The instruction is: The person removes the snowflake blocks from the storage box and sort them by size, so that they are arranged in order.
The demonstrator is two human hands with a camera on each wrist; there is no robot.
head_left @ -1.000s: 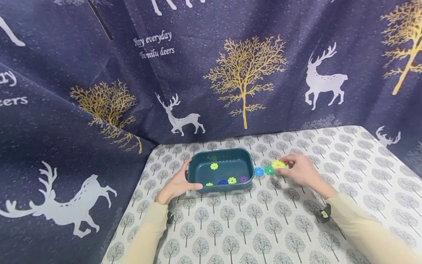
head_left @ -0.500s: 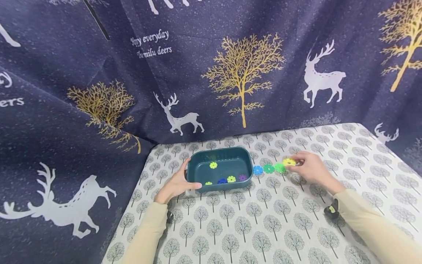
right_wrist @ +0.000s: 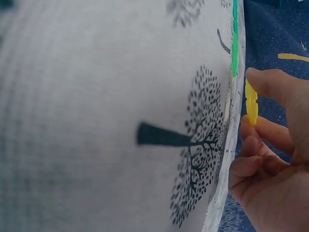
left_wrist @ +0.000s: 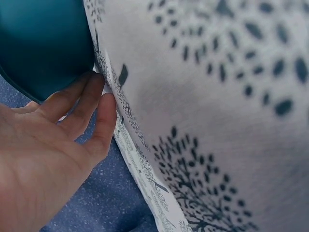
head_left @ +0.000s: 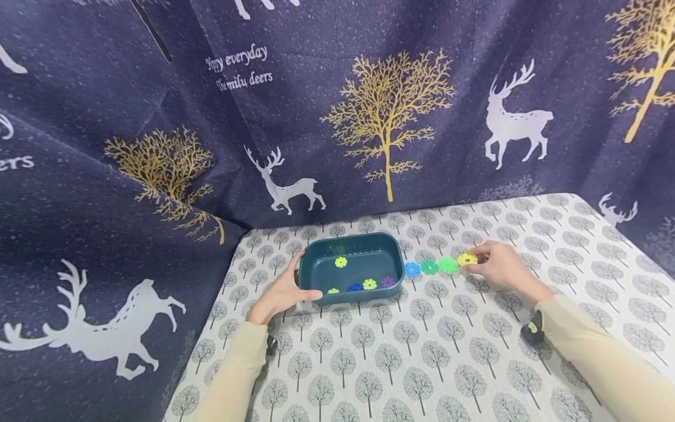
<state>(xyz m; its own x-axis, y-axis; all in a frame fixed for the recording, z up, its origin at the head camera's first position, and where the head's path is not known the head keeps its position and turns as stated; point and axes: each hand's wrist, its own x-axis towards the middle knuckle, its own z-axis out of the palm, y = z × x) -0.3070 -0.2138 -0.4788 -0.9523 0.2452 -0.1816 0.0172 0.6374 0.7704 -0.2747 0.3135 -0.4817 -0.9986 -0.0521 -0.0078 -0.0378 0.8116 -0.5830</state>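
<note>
In the head view my left hand (head_left: 280,293) holds the left end of a dark green plastic tub (head_left: 369,241), thumb over the front rim. The left wrist view shows its fingers (left_wrist: 79,108) against the tub's wall (left_wrist: 43,46). My right hand (head_left: 503,266) pinches a yellow flower-shaped snowflake disc (head_left: 466,259) between thumb and fingers, and in the right wrist view this disc (right_wrist: 251,104) is seen edge-on. It is at the right end of a row with a blue disc (head_left: 412,269), a green disc (head_left: 429,267) and a bright green disc (head_left: 448,265).
Several more discs lie in the tub, among them a lime-yellow disc (head_left: 341,262), a dark blue disc (head_left: 355,287) and a purple disc (head_left: 387,282). A tree-print cloth (head_left: 390,375) covers the table. Dark blue deer-print curtains (head_left: 295,105) hang behind and at the left.
My right hand has moved right with the yellow disc, from over the bright green disc to the right end of the row. My left hand stays on the tub.
</note>
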